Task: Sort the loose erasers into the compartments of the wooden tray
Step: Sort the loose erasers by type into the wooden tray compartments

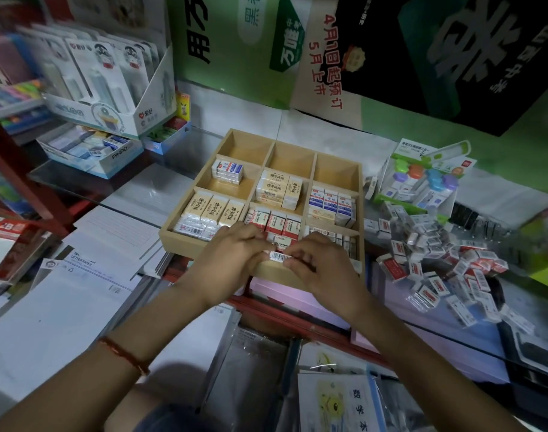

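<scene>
A crowded stationery counter, with the wooden tray (179, 244) on the glass, its back row empty. The left hand (232, 254) and right hand (319, 263) each pinch one end of a barcoded eraser (277, 255) (probably squaring it up) over the near-middle compartment, beside matching red-labelled ones. The pile of loose erasers (438, 263) lies to the right.

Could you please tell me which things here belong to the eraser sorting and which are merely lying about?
Belong: wooden tray, pile of loose erasers, barcoded eraser pinched between left hand and right hand.
Lying about: letter paper pad, AIHAO box, upright display box.
</scene>
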Demonstrator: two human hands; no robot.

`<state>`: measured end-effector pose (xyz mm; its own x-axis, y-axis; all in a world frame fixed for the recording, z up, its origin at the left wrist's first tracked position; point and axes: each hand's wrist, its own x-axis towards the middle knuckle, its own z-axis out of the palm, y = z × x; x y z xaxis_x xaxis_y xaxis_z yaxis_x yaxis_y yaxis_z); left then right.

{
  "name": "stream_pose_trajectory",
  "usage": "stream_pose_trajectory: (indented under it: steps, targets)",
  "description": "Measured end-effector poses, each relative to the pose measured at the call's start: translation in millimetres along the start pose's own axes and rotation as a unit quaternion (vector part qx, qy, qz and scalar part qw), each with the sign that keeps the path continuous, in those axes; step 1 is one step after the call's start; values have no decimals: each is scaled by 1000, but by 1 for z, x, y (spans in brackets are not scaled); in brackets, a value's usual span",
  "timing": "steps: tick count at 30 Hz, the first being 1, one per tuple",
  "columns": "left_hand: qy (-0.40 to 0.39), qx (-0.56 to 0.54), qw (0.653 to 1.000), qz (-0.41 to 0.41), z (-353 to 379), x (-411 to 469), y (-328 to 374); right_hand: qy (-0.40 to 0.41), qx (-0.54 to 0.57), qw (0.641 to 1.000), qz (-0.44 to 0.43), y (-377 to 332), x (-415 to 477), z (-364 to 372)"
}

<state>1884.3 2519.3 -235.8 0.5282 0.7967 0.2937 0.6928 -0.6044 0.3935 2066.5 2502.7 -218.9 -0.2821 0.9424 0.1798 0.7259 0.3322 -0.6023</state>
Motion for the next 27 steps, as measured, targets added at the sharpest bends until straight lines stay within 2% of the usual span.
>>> stream_pose_trajectory:
  steps: [4, 9, 12, 15, 18, 21, 23, 27]
  targets:
    - [-30, 3, 999, -11, -3, 7, 0, -51, -49, 997, -38, 3, -1, -2]
    - [-12, -10, 1000, 7, -4, 10, 3, -7, -119, 987, -105, 1, 4, -4]
    - [-7, -52, 999, -6, -2, 11, 1, -5, -123, 987, -101, 8, 6, -2]
    - [1, -75, 997, -30, 3, 4, 4, 14, -114, 983, -144, 13, 4, 9]
    - [13, -33, 999, -13, 8, -1, 2, 9, -124, 983, -134, 17, 3, 12]
    - [41, 67, 997, 20, 20, -15, -1, 51, -229, 960, -152, 23, -10, 17]
    - [69, 76, 994, 24, 24, -27, 6, 81, -271, 944, -169, 25, -24, 21]
    - [114, 78, 990, -5, 25, -28, 13, 74, -279, 947, -139, 27, -39, 29]
